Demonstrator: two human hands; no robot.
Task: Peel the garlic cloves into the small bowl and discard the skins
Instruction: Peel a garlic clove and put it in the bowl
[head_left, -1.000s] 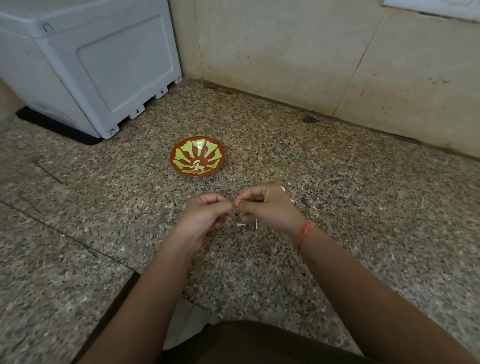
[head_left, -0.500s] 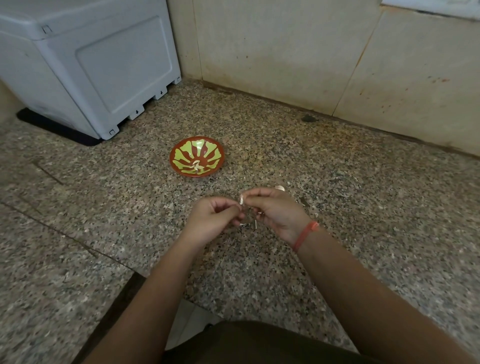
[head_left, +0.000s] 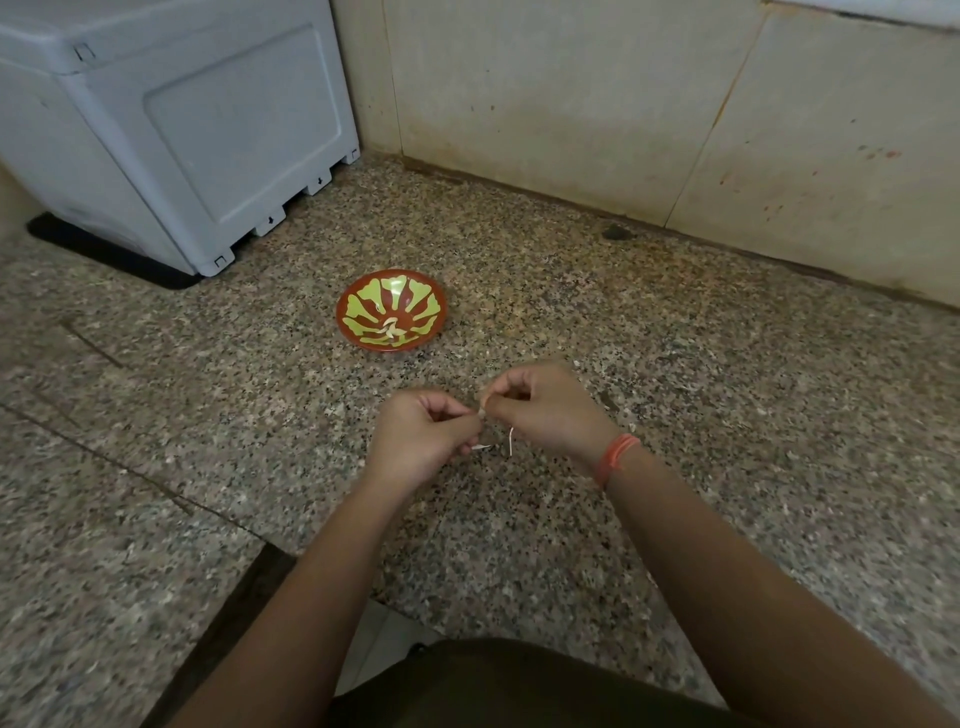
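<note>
Garlic clove (head_left: 483, 412) hangs over the speckled granite surface (head_left: 701, 395), beige wall (head_left: 545, 104) beyond the small bowl (head_left: 347, 312). It's on the bowl's near side, pinched between left hand (head_left: 426, 441) and right hand (head_left: 548, 410), both grips curled tight.

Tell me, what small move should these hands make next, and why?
Probably pull the pinching fingers apart to strip the skin. The left hand and right hand both pinch one small garlic clove between them, so peeling looks unfinished. The small bowl holds peeled cloves, and skin scraps lie on the granite surface below.
</note>
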